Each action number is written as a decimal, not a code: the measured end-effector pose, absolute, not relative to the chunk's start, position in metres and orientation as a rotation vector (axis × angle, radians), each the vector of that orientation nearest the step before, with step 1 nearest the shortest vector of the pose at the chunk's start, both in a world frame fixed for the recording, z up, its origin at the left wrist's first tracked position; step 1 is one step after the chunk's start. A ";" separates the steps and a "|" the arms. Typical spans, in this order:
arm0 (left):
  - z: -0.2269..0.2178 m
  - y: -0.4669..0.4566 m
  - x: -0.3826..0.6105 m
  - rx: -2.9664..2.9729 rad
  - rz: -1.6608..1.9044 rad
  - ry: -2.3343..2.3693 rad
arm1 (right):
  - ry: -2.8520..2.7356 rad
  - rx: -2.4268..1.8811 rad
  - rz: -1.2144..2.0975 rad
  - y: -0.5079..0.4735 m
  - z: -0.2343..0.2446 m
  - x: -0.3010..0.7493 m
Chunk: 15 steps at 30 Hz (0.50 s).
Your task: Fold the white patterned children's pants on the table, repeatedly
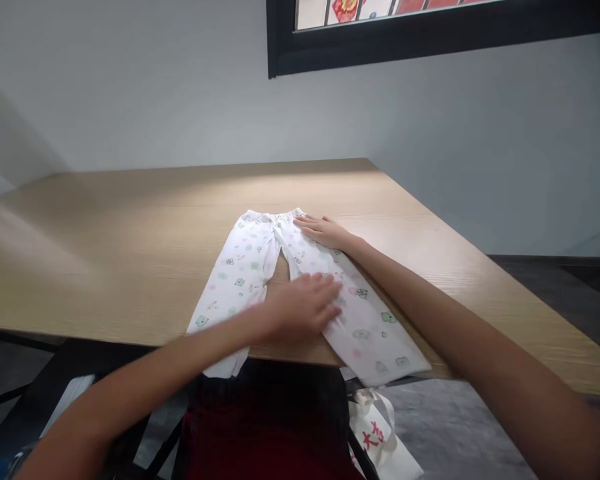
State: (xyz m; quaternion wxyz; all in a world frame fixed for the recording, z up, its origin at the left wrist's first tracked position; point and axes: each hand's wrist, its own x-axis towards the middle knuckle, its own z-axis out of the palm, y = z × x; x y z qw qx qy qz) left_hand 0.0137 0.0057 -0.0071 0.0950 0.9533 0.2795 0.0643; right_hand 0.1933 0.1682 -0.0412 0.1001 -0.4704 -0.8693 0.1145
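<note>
White pants (230, 280) with a print of green and pink cartoon figures lie spread on the wooden table (130, 253). Their elastic waistband points away from me, and both leg ends hang past the near edge. My right hand (325, 232) rests flat, fingers stretched out, on the right side of the pants just below the waistband. My left hand (305, 307) is over the inner side of the right pant leg. It is blurred by motion, but its fingers look extended and nothing is in them.
A grey-white wall (180, 87) with a dark-framed window (405, 40) stands behind the table. Below the near edge sits a white bag (380, 433) with red characters. A dark bench or chair (75, 367) is at the lower left.
</note>
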 end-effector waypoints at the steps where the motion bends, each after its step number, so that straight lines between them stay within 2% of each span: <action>1: -0.010 -0.016 0.008 2.835 0.190 0.777 | -2.563 -1.419 0.326 0.171 -0.041 0.192; 4: -0.014 -0.068 -0.005 2.831 0.270 0.674 | -2.533 -1.465 0.299 0.175 -0.042 0.189; 7: -0.014 -0.084 0.004 2.824 0.418 0.767 | -2.463 -1.415 0.311 0.171 -0.041 0.187; 11: -0.015 -0.069 0.049 2.856 0.568 0.974 | -2.071 -1.383 0.500 0.160 -0.031 0.187; 15: -0.020 -0.057 0.087 2.925 0.578 0.951 | -1.654 -1.582 0.796 0.158 -0.018 0.189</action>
